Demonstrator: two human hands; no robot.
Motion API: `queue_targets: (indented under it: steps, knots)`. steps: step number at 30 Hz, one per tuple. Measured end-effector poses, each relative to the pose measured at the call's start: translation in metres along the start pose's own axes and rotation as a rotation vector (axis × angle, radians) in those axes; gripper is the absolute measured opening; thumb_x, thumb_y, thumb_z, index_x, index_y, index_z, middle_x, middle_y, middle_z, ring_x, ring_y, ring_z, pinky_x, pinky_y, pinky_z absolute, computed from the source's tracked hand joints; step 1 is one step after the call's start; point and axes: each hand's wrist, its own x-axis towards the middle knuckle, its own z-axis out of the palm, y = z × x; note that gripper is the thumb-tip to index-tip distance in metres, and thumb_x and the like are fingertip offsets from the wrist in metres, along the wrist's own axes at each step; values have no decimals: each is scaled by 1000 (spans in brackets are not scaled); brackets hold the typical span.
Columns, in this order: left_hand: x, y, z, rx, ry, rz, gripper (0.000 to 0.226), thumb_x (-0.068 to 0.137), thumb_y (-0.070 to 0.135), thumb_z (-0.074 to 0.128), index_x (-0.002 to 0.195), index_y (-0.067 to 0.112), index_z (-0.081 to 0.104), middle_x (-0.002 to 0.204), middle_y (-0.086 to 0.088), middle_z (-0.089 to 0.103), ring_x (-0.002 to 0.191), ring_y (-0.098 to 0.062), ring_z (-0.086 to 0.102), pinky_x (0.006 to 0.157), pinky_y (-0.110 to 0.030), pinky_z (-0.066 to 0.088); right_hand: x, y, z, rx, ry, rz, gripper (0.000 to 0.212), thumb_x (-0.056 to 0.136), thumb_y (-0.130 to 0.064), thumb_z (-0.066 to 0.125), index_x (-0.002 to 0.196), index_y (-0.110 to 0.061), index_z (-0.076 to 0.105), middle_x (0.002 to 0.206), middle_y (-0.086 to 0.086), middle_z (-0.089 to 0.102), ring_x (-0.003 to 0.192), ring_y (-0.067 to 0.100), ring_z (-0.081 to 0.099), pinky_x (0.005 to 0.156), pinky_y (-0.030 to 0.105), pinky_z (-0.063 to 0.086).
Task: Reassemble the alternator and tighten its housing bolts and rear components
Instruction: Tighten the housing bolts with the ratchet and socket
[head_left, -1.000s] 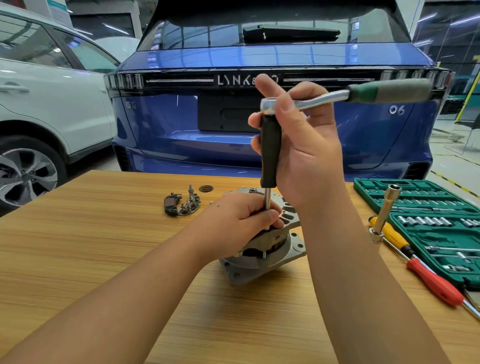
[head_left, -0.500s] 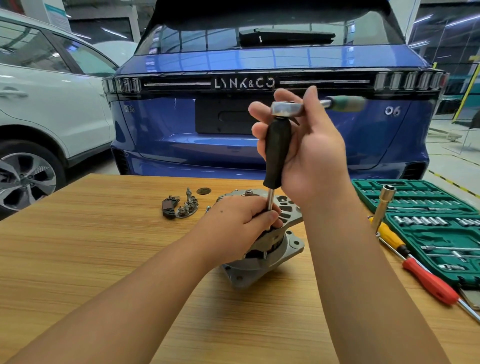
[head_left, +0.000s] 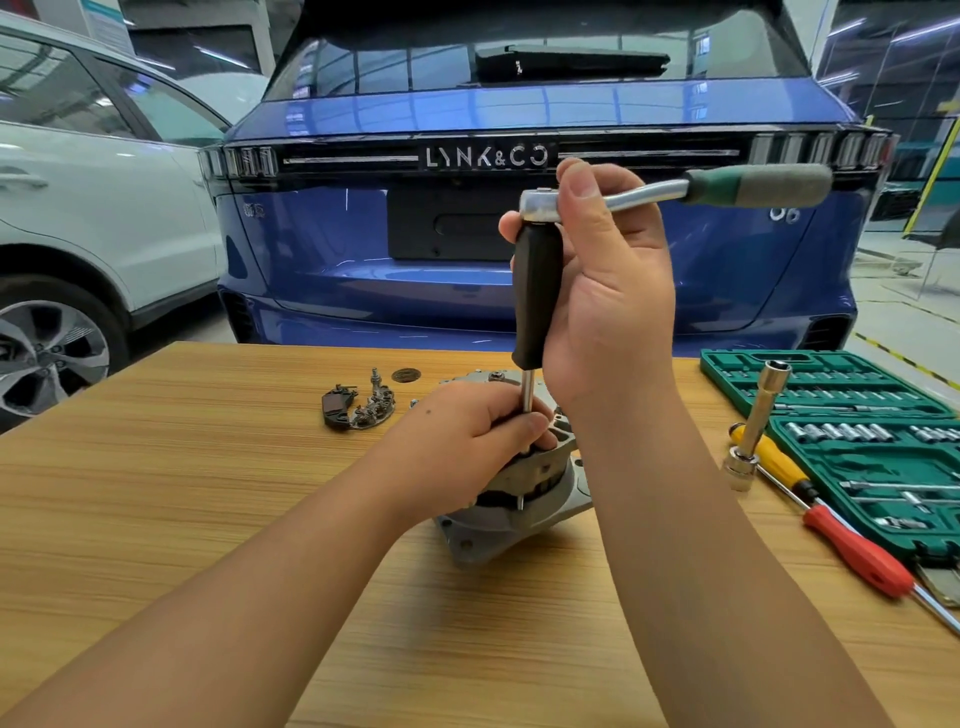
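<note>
Silvery cast-aluminium alternator (head_left: 519, 499), round-bodied with a flat flanged base, stands on the pale wood-grain table (head_left: 156, 519) at table centre, directly in front of the person. The left hand (head_left: 462, 441) curls over the housing's top and pinches the thin steel shaft low down, judged to steady both the body and the tool tip on a housing bolt; the bolt itself is hidden under the fingers. The right hand (head_left: 602, 291) wraps the upright black-handled extension driver (head_left: 537, 291), thumb pressed against the chrome head of the ratchet wrench (head_left: 675, 189), whose green-and-grey rubber grip juts toward three o'clock. Holding the column vertical likely keeps the socket square on the bolt while the ratchet turns it.

At about ten o'clock from the alternator lies the dark, crescent-shaped rectifier and brush assembly (head_left: 358, 408), with a small dark round cap (head_left: 405, 374) just beside it; these rear parts seem not yet fitted, so the work looks to be partway through. At three o'clock sits the open green plastic socket case (head_left: 852, 415), its moulded slots holding chrome sockets. Leaning against it is a long chrome deep socket (head_left: 758, 415), with a yellow-handled screwdriver (head_left: 774, 457) and a red-handled screwdriver (head_left: 857, 551) lying near the case's edge. Behind the table, at twelve o'clock, stands a glossy blue car (head_left: 363, 249); a white car (head_left: 104, 208) at ten.
</note>
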Motion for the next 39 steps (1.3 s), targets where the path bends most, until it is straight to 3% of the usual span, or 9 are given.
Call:
queue_targets:
  steps: [5,9,14,18,26,30,33,36,39]
  knots:
    - [-2,-1,-1,23,15,-6,25,104,38,51,85,50,62,86,42,63,88,18,56,70,-17,42,-5,4,7,-90,46,-148,5,99,-2,58,97,-6,57,106,19,53,82,27,64,80,35,59]
    - [-3,0,-1,68,18,10,24,105,36,50,88,47,63,80,42,62,81,19,56,66,-16,41,-6,9,6,-247,55,-305,7,99,-1,59,101,-5,54,90,-13,68,79,12,69,84,41,59]
    - [-2,-1,1,61,14,-12,23,105,38,49,111,37,71,93,26,70,88,9,61,80,-24,53,-6,13,6,-308,96,-393,9,96,-3,63,98,-8,56,92,-11,67,81,13,69,83,46,58]
    - [1,-3,2,53,2,-15,20,104,40,49,92,47,64,84,43,62,86,19,55,69,-16,42,0,3,1,-136,2,-110,5,101,-13,56,99,-10,59,87,3,73,80,19,69,77,35,58]
    - [4,-9,3,70,10,-16,18,105,43,47,97,50,61,96,35,68,102,20,50,91,-18,43,14,-10,-16,44,-203,496,44,106,-54,32,107,-22,63,90,5,72,66,16,62,63,28,42]
    - [1,-11,8,74,102,49,4,96,45,62,96,48,59,86,42,56,96,43,23,114,-19,-7,14,-12,-20,57,-294,481,32,102,-47,43,107,-22,62,84,-1,66,68,14,60,67,30,39]
    - [0,-10,10,145,129,42,35,81,55,75,110,49,57,105,41,52,102,38,29,123,-53,19,15,-14,-23,59,-305,506,35,100,-48,45,111,-19,62,83,-3,66,67,13,59,66,29,38]
    - [2,-9,5,138,78,-26,38,81,53,76,118,44,68,123,30,63,121,4,51,111,-45,42,16,-14,-23,67,-302,533,41,102,-51,40,112,-17,62,87,-2,70,64,11,60,64,26,39]
    - [3,-14,3,79,54,-42,31,92,52,66,121,43,70,124,27,67,109,7,58,91,-29,50,17,-11,-20,63,-288,561,45,103,-54,36,108,-19,64,88,-1,73,61,11,60,61,25,39]
